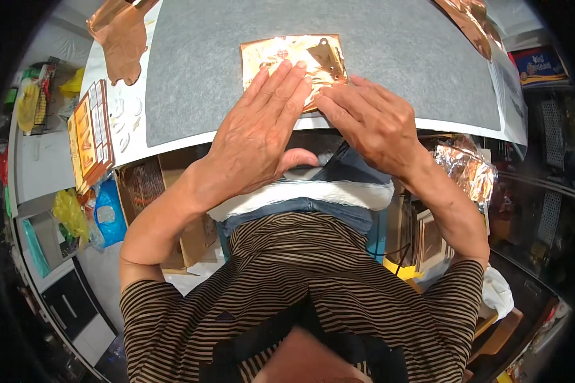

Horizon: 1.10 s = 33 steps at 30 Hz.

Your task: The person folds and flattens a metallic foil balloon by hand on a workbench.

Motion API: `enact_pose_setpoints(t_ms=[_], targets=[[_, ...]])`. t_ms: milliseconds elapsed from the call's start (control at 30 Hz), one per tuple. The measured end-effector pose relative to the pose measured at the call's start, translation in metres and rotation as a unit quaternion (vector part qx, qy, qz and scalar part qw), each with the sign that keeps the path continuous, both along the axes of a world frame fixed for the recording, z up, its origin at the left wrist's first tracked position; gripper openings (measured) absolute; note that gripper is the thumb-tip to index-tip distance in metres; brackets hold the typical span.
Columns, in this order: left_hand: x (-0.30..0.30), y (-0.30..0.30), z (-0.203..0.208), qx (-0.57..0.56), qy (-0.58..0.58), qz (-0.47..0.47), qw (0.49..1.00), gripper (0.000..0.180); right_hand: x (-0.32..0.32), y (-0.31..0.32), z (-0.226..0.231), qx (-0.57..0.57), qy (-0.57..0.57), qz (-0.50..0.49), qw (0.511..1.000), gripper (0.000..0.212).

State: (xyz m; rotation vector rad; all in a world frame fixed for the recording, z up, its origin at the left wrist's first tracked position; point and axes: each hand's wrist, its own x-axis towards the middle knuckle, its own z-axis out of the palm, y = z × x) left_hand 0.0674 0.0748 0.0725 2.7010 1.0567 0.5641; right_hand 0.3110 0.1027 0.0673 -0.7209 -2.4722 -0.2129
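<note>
A small, shiny copper-coloured foil sheet, roughly square and creased, lies on a grey mat. Near its upper right corner is a dark plate-like shape with small holes; whether it is a separate piece or a reflection I cannot tell. My left hand rests flat on the foil, fingers stretched out and thumb held apart below the table edge. My right hand is at the foil's lower right corner, its fingers bent and pressed together against that edge. The exact grip of its fingertips is partly hidden.
Crumpled copper foil lies at the table's far left, more foil at the far right. A brown-and-yellow box stands at the left edge. Silvery-copper crumpled foil sits at the right, below table level. A cardboard box stands by my lap.
</note>
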Motion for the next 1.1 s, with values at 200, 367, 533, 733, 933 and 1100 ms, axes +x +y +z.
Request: enact_pose_setpoints(t_ms=[200,367,533,733,933,1100], targets=[[-0.002,0.008,0.027,-0.010,-0.108,-0.006,0.994,0.082,-0.001,0.006,0.040,-0.028,0.051,-0.002,0.998,0.027],[-0.006,0.028,0.087,-0.016,-0.119,0.050,0.992,0.032,0.010,0.027,0.091,-0.107,0.072,0.004,0.992,0.019],[-0.019,0.064,0.102,-0.366,-0.224,0.061,0.901,0.030,0.018,0.058,0.114,-0.380,0.176,-0.014,0.908,0.025],[-0.021,0.071,0.063,-0.515,-0.335,0.065,0.786,0.030,0.018,0.073,0.083,-0.521,0.221,-0.063,0.822,0.029],[-0.029,0.073,0.054,-0.538,-0.279,0.067,0.793,0.036,0.018,0.079,0.074,-0.534,0.171,-0.052,0.826,0.027],[-0.044,0.083,0.059,-0.517,-0.220,0.088,0.823,0.035,0.018,0.081,0.071,-0.526,0.170,-0.074,0.830,0.025]])
